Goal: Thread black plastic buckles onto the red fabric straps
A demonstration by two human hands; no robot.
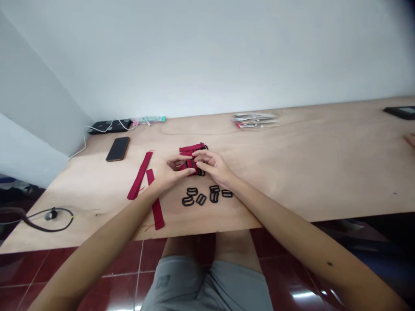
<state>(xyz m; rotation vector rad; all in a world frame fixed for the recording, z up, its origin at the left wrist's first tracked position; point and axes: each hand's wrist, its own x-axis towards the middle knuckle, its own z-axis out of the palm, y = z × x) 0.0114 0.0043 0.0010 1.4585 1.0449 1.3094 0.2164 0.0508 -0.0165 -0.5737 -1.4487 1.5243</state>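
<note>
Near the middle of the table, my left hand (175, 169) and my right hand (214, 166) come together over a red strap (189, 164) with a black slider buckle on it. The left thumb and fingers close round the strap from the left. From the right, my right fingers pinch at the strap and buckle, partly hiding them. Just behind lie more red straps (189, 148) with black buckles at their right ends. Several loose black slider buckles (201, 199) lie nearer the front edge. Two flat red strips (140, 176) rest beside my left arm, one partly under it.
A phone (118, 149), a black power strip (110, 126) with a white cable, and a teal-and-pink packet (152, 119) are at back left. Clear packets (255, 120) lie by the wall. At far right are a dark device (401, 112) and another person's hand (410, 139). A cable (48, 229) loops front left.
</note>
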